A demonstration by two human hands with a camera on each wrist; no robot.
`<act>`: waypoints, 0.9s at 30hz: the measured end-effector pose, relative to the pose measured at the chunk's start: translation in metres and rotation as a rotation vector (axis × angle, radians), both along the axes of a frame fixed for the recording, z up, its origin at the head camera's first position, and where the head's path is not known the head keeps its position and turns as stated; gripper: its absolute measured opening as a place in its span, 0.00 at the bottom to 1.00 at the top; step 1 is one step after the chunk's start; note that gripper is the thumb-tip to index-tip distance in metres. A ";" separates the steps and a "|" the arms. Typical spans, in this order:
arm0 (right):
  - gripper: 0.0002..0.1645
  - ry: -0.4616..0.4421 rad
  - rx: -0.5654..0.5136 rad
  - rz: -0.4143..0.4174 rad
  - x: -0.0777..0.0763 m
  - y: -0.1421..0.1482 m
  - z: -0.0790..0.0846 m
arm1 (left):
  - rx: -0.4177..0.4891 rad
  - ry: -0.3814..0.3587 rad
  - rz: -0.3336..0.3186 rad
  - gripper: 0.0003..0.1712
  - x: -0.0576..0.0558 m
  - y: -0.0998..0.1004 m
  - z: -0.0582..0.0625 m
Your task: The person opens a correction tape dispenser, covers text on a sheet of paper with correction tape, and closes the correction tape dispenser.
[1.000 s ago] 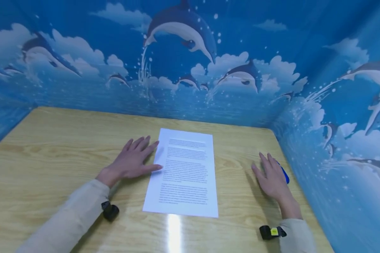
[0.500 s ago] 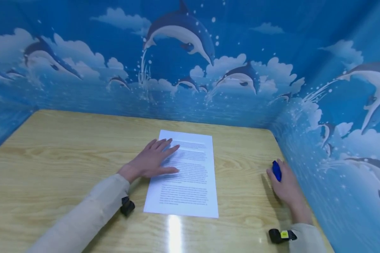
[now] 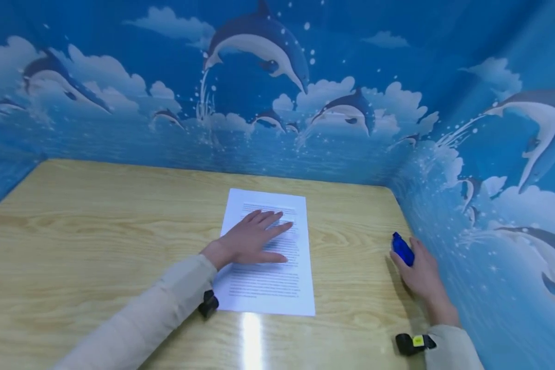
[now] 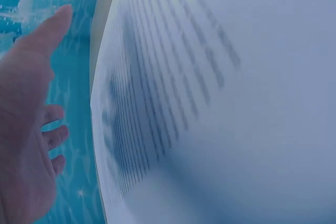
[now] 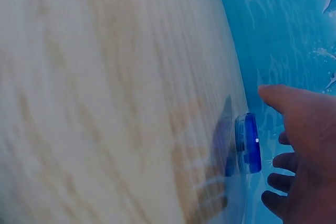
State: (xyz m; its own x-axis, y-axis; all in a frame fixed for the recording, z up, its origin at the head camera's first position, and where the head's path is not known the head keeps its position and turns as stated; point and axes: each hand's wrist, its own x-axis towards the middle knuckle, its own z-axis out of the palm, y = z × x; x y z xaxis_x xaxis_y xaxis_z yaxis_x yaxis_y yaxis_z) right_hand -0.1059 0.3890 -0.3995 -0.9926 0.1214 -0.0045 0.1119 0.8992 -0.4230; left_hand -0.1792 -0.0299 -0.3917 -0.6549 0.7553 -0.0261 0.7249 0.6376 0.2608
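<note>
A printed sheet of paper (image 3: pixel 270 288) lies flat on the wooden table. My left hand (image 3: pixel 250 241) is over its middle, fingers straight and thumb spread, covering some lines of text. In the left wrist view, a gap shows between that hand (image 4: pixel 26 129) and the sheet (image 4: pixel 252 129). Near the table's right edge lies a small blue plastic object (image 3: pixel 402 250), partly see-through with a rounded outline; its exact kind is unclear. My right hand (image 3: pixel 421 272) is beside it, holding nothing. The right wrist view shows the hand (image 5: pixel 310 150) apart from the blue object (image 5: pixel 251 144).
The wooden table (image 3: pixel 97 221) meets a blue dolphin-printed curtain (image 3: pixel 259 144) at the back and right. A bright light reflection falls on the table just below the sheet. Each wrist carries a small black camera (image 3: pixel 208 304).
My left hand has moved right, from the sheet's left edge to over its middle. The right hand has shifted right and slightly back, uncovering more of the blue object. The sheet stays put.
</note>
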 end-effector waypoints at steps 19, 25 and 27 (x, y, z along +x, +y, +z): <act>0.38 0.019 0.056 -0.025 -0.008 -0.002 -0.003 | -0.009 0.011 -0.079 0.45 0.013 0.019 0.001; 0.39 -0.008 -0.032 -0.100 -0.007 -0.002 0.000 | -0.021 0.009 -0.037 0.46 0.008 0.014 0.005; 0.39 -0.007 -0.067 -0.141 -0.006 -0.001 0.001 | -0.026 0.001 -0.021 0.46 0.004 0.011 0.007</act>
